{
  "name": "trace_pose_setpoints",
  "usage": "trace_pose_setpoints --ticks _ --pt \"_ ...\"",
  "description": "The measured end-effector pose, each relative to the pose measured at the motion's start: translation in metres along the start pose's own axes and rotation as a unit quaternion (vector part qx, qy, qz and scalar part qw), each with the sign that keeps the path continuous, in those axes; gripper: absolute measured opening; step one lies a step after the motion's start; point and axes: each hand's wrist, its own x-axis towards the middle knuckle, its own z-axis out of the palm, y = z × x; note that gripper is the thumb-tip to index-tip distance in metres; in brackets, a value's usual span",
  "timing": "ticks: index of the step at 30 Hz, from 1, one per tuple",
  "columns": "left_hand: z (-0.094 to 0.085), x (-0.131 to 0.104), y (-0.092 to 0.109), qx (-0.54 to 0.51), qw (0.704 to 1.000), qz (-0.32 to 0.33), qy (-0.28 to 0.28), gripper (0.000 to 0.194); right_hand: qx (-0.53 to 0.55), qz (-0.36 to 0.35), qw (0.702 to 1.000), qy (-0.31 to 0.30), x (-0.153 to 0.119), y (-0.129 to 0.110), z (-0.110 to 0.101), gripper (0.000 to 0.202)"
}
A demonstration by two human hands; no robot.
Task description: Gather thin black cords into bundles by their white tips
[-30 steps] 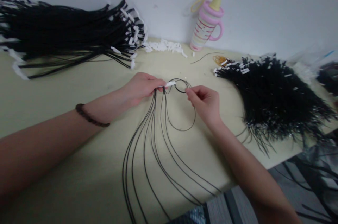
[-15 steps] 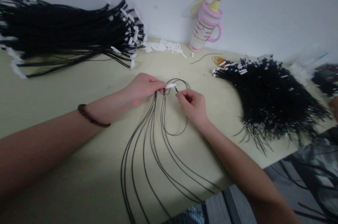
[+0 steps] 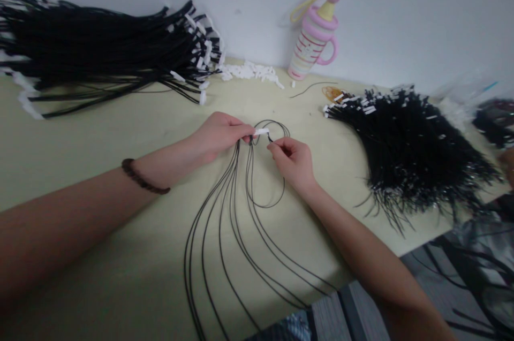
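Since the earlier frame, right hand (image 3: pixel 295 161) has closed leftward toward left hand (image 3: pixel 219 133). At frame centre on the counter (image 3: pixel 100 137), left pinches white connector (image 3: pixel 261 130) and cord loops (image 3: pixel 241 196); right pinches cord end (image 3: pixel 269 138). Judged step: insertion, needing fine alignment.

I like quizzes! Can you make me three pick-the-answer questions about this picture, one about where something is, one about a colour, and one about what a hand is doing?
1. Where does the pink striped plastic bottle stand?
A. against the white wall
B. at the table's near edge
C. on the floor

2. What colour are the thin cords running from the left hand?
A. red
B. black
C. yellow

3. What is the right hand doing?
A. lying flat and open
B. pinching a cord end
C. gripping the bottle

Answers: 1 A, the bottle is at the table's far side by the wall. 2 B, every cord is black. 3 B, its fingers close on a cord tip beside the small white plastic tube.
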Motion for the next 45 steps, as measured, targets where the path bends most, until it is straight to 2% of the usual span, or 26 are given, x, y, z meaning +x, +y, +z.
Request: trace_pose_setpoints --ticks 6,11,13,17,20,23,26,39,41,45 --pt "0.001 0.003 -0.003 0.017 1.0 0.007 -0.003 0.014 -0.037 -0.023 0.999 0.018 -0.001 -0.004 0.0 0.021" --pt "0.001 0.001 -0.002 0.023 0.999 0.01 -0.02 0.014 -0.082 -0.065 0.994 0.004 -0.002 -0.006 -0.001 0.021" --pt "0.0 0.001 -0.003 0.027 0.999 0.01 -0.027 0.014 -0.102 -0.095 0.99 0.015 -0.003 -0.006 -0.001 0.021" --pt "-0.003 0.003 -0.004 0.049 0.997 0.013 -0.052 0.015 -0.139 -0.189 0.968 0.089 -0.002 -0.004 0.0 0.015" --pt "-0.005 0.004 -0.006 0.054 0.996 0.019 -0.075 0.015 -0.102 -0.221 0.967 0.074 -0.001 -0.004 0.001 0.014" --pt "-0.005 0.003 -0.006 0.04 0.996 0.024 -0.082 0.016 -0.047 -0.225 0.973 0.035 -0.001 -0.003 0.002 0.015" --pt "-0.004 0.003 -0.003 0.018 0.997 0.016 -0.079 0.016 -0.019 -0.221 0.974 0.039 0.0 -0.003 0.004 0.015" --pt "-0.009 0.004 0.0 0.021 0.994 -0.025 -0.104 0.02 -0.036 -0.248 0.967 0.043 0.0 -0.002 0.006 0.015" --pt "-0.009 0.005 0.002 -0.017 0.995 -0.038 -0.095 0.017 -0.065 -0.249 0.965 0.054 0.0 -0.001 0.005 0.013" --pt "-0.012 0.007 0.012 -0.126 0.987 -0.081 -0.065 0.008 -0.122 -0.236 0.957 0.116 0.002 0.005 -0.005 0.014"
